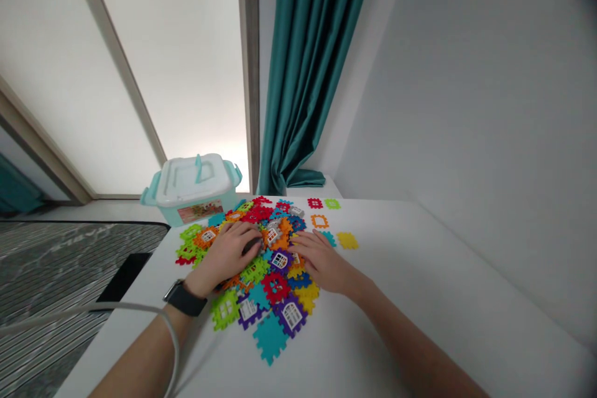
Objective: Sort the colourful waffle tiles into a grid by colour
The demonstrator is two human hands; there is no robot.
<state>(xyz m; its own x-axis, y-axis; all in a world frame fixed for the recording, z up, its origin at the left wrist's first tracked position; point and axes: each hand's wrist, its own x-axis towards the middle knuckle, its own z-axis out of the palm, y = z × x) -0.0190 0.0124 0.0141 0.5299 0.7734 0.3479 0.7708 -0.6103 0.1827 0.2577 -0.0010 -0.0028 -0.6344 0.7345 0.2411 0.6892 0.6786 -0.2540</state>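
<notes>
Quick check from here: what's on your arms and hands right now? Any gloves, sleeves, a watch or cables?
Your left hand and right hand are bare, with no gloves or visible rings. No sleeves show on either forearm. A black watch on a black strap sits on the left wrist. A pale cable curves beside the left forearm.

You are resting your left hand (pixel 226 255) and right hand (pixel 321 260) on plastic tiles (pixel 269 337) lying on the table (pixel 401 298), with a plastic storage box (pixel 191 181) standing behind them.
</notes>
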